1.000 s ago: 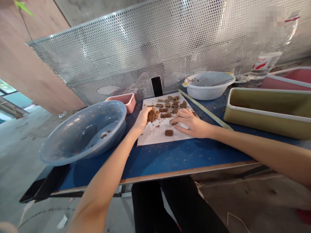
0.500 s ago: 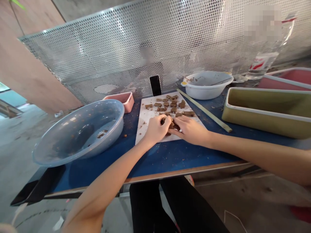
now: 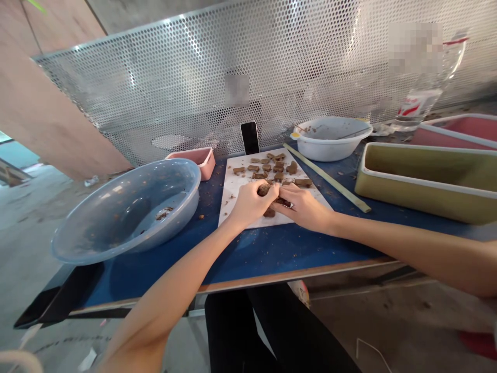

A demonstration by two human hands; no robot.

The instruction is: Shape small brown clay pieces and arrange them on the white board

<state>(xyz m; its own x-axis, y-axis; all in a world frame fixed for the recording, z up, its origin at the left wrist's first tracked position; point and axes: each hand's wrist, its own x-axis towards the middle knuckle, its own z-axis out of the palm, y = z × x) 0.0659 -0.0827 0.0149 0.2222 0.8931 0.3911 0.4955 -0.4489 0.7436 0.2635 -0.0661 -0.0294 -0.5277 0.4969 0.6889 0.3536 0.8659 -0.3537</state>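
Brown clay (image 3: 263,189) is gripped in the curled fingers (image 3: 273,193) of the left hand (image 3: 249,204) and right hand (image 3: 306,208).

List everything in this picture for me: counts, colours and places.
Table: 1, blue, centre
Sheet: 1, white, on table
Pieces: over ten, brown, on sheet
Lump: 1, brown, in left hand
Blue basin: 1, blue, left
Pink box: 1, pink, behind blue basin
Phone: 1, black, behind sheet
White basin: 1, white, back right
Stick: 1, pale green, right of sheet
Olive trough: 1, olive, right
Pink trough: 1, pink, behind olive trough
Bottle: 1, clear, back right
Mesh: 1, silver, behind table
Floor: 1, grey, below table
Legs: 2, black-trousered, below table
Left hand: 1, bare, around lump
Right hand: 1, bare, beside left hand
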